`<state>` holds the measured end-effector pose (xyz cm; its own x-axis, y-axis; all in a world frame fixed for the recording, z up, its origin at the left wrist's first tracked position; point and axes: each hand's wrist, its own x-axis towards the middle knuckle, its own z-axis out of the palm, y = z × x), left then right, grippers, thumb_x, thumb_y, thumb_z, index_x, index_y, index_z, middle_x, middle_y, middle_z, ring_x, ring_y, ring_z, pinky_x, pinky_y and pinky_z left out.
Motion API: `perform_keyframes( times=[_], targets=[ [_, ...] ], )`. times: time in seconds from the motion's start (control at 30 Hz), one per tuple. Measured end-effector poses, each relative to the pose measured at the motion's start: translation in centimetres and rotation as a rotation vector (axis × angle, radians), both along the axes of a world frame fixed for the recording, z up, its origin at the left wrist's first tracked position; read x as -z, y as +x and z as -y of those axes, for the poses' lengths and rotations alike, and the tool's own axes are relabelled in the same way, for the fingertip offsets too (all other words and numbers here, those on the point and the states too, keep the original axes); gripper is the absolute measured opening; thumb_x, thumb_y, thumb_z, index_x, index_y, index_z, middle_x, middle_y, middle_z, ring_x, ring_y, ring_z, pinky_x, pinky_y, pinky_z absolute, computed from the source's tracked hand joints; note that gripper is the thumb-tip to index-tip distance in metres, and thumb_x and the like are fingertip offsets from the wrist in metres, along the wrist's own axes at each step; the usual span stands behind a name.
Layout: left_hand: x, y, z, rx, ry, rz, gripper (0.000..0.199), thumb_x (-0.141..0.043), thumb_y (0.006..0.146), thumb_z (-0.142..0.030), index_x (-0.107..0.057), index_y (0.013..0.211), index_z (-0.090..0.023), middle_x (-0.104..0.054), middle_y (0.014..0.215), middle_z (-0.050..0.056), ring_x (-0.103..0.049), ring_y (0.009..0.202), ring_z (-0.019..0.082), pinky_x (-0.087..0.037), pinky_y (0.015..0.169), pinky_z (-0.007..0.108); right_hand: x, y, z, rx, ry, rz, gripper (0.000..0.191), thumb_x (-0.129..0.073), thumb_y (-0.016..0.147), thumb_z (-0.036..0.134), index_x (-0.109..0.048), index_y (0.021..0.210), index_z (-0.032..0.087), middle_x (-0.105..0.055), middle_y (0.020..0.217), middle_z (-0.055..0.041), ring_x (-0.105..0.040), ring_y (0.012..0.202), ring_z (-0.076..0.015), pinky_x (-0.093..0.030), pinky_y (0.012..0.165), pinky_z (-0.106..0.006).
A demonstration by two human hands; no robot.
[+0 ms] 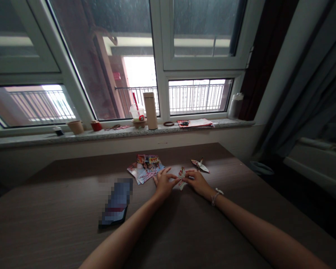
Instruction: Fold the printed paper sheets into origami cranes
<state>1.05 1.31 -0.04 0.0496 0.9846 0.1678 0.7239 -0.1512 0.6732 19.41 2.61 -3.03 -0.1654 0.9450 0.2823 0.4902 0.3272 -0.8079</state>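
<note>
A small piece of folded printed paper, white with red and green markings, is held between both hands over the brown table. My left hand pinches its left side with thumb and index finger, the other fingers spread toward a stack of printed leaflets. From the right, my right hand grips the other side with its fingertips; a bracelet circles that wrist. Just beyond the right hand lies a folded paper crane with pointed ends. The fingertips partly cover the paper's middle.
A phone, its screen blurred, lies on the table left of my left forearm. Along the windowsill stand a tan flask, a plastic cup, a paper cup, scissors on papers and a bottle.
</note>
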Motion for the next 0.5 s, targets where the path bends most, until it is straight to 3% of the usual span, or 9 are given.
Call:
perform_keyframes(
  times=[0.5],
  targets=[
    [0.5,-0.19,-0.3,-0.001,0.014,0.009,0.007,-0.075,0.077,-0.032,-0.077,0.081,-0.027,-0.054,0.144,0.005,-0.035,0.139,0.031,-0.009,0.115,0.063,-0.23,-0.11,0.15,0.013,-0.029,0.014,0.021,-0.068,0.079,0.042,-0.075,0.079,0.022,-0.067,0.109,-0.0081,-0.054,0.114,-0.0265,-0.025,0.109,-0.047]
  ],
)
